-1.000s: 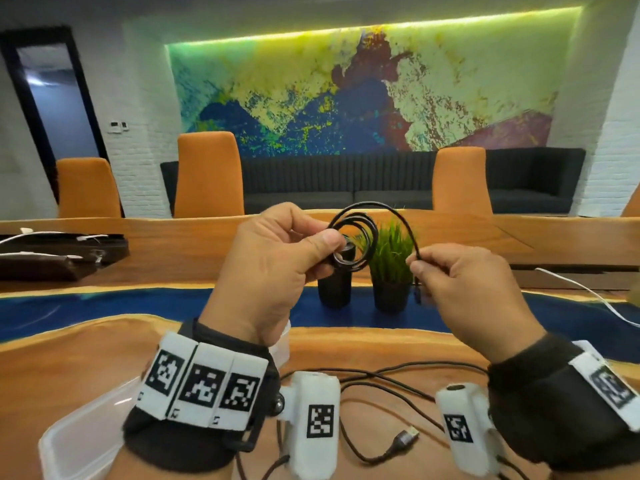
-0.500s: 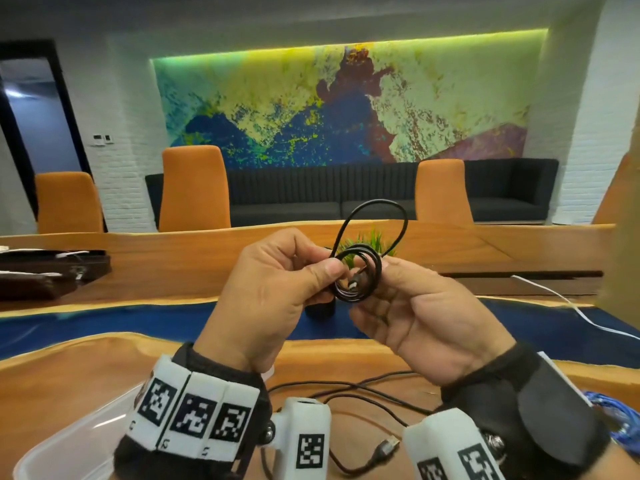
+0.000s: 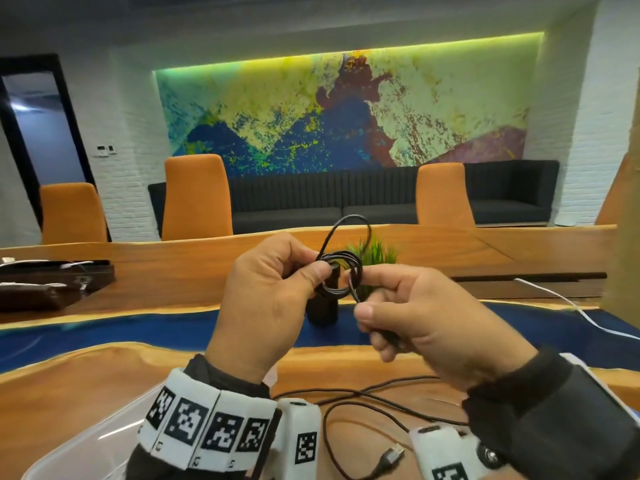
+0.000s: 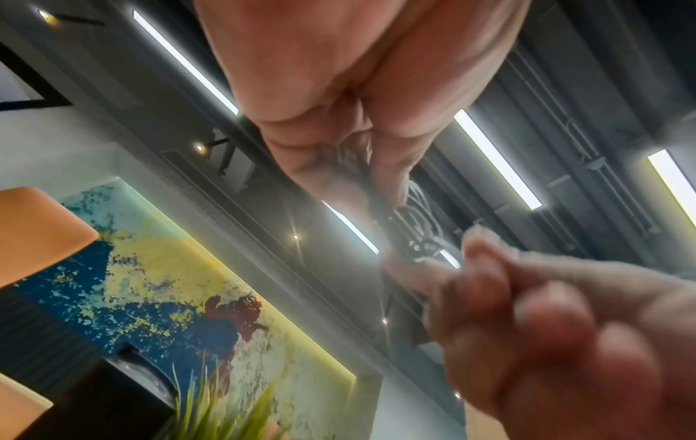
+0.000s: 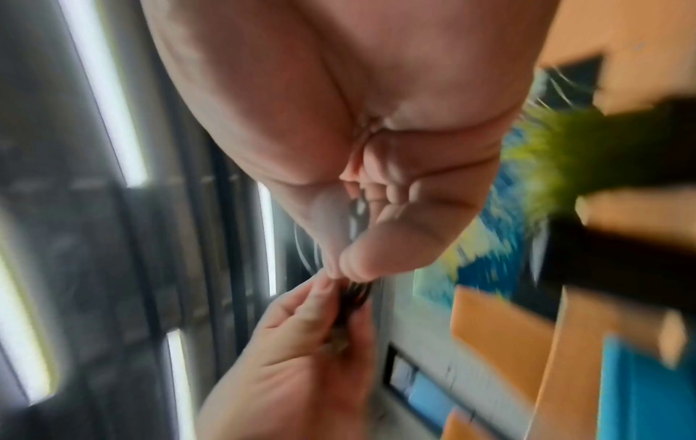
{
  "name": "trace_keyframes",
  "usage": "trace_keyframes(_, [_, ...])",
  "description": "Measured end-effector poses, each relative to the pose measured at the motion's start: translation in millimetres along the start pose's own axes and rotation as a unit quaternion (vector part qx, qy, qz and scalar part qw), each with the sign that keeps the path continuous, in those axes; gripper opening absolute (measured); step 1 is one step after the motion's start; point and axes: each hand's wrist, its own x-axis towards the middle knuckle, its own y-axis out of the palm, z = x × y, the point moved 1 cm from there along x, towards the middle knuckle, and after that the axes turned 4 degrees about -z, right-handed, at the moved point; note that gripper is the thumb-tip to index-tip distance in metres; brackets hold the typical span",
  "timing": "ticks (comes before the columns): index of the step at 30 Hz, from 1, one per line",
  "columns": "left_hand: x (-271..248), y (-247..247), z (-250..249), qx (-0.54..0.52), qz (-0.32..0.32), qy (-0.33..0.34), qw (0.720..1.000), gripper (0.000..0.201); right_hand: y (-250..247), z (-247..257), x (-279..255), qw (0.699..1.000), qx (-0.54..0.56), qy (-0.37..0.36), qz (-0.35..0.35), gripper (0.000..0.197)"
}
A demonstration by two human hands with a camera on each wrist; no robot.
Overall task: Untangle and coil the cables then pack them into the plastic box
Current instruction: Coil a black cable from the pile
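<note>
A small coil of thin black cable (image 3: 341,277) is held up in front of me, above the table. My left hand (image 3: 277,292) pinches the coil's left side between thumb and fingers. My right hand (image 3: 408,317) grips the cable's free end, which passes through the coil and down into its curled fingers; one loose loop (image 3: 349,230) stands above the coil. In the left wrist view the coil (image 4: 421,238) shows blurred past the fingers. A clear plastic box (image 3: 86,441) lies on the table at the lower left. More black cables (image 3: 363,400) lie on the wood below my wrists.
A loose USB plug (image 3: 393,457) lies on the table near my right wrist. Behind the coil stand a black cylinder (image 3: 322,310) and a potted green plant (image 3: 375,254). A white cable (image 3: 571,306) trails at the right. Orange chairs (image 3: 195,195) line the far side.
My right hand has drawn the cable end through the coil and down toward me, shrinking the loose loop above. The left hand keeps its pinch on the coil.
</note>
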Motion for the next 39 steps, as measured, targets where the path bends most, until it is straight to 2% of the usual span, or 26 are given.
trace_keyframes(1, [2.5,-5.0,0.5,0.005,-0.006,-0.007,1.0,0.013,-7.1,3.0,-0.4,0.994,-0.1,-0.026,-0.037,0.03])
trace_keyframes(2, [4.8,-10.7,0.3,0.011,-0.014,-0.013,1.0,0.012,-17.2,5.7,-0.1,0.972,-0.207,-0.066,-0.088,0.026])
trace_keyframes(4, [8.9,-21.4,2.1,0.028,-0.028,-0.021,0.999,0.011,-38.3,11.8,-0.1,0.9,-0.359,-0.148,-0.199,0.021])
trace_keyframes(7, [9.5,-23.4,6.8,0.063,-0.017,-0.022,0.998,0.019,-57.4,19.4,-3.8,0.834,-0.397,-0.231,-0.306,0.014])
trace_keyframes(10, [4.9,-15.0,13.0,0.127,-0.002,-0.004,0.992,0.022,-55.1,23.8,-9.8,0.78,-0.416,-0.311,-0.349,0.016])
trace_keyframes(13, [2.5,-10.6,13.6,0.202,0.029,-0.014,0.979,0.016,-50.4,19.9,-7.4,0.756,-0.404,-0.357,-0.369,0.017])
trace_keyframes(15, [3.2,-9.4,12.2,0.099,0.03,-0.073,0.992,0.015,-56.1,12.1,-0.2,0.752,-0.419,-0.342,-0.377,0.016])
trace_keyframes(17, [1.9,-7.5,4.6,-0.072,0.031,-0.162,0.984,0.015,-62.4,3.3,7.5,0.756,-0.458,-0.285,-0.371,0.016])
trace_keyframes(18, [1.5,-6.5,1.0,-0.133,0.03,-0.186,0.973,0.015,-62.4,-1.5,10.9,0.766,-0.475,-0.254,-0.351,0.015])
trace_keyframes(20, [1.5,-4.0,-3.4,-0.192,0.03,-0.2,0.96,0.014,-53.6,-10.1,15.5,0.798,-0.491,-0.208,-0.281,0.013])
trace_keyframes(22, [1.3,-1.1,-6.1,-0.222,0.026,-0.2,0.954,0.013,-40.6,-16.6,17.3,0.83,-0.477,-0.183,-0.226,0.009])
trace_keyframes(25, [0.7,2.0,-5.9,-0.231,0.02,-0.192,0.954,0.014,-24.1,-19.6,16.5,0.872,-0.416,-0.169,-0.195,0.005])
trace_keyframes(30, [-1.0,3.2,-6.6,-0.217,0.014,-0.173,0.961,0.014,-21.7,-16.9,16.4,0.884,-0.365,-0.194,-0.22,0.006])
trace_keyframes(32, [-2.2,5.1,-7.1,-0.203,0.016,-0.163,0.965,0.015,-23.7,-15.3,16.2,0.915,-0.262,-0.189,-0.241,0.01])
trace_keyframes(34, [-4.2,8.1,-8.1,-0.193,0.03,-0.154,0.969,0.015,-23.5,-13.3,16.2,0.957,-0.068,-0.146,-0.243,0.012])
trace_keyframes(35, [-5.5,9.6,-8.4,-0.187,0.038,-0.148,0.97,0.015,-22.1,-11.8,16.3,0.967,0.035,-0.11,-0.227,0.012])
trace_keyframes(37, [-7.2,11.3,-8.8,-0.173,0.049,-0.136,0.974,0.015,-20.4,-11.1,16.9,0.963,0.188,-0.055,-0.187,0.012])
trace_keyframes(39, [-7.5,10.9,-7.7,-0.166,0.048,-0.129,0.977,0.015,-19.5,-11.2,17.7,0.953,0.257,-0.028,-0.16,0.013])
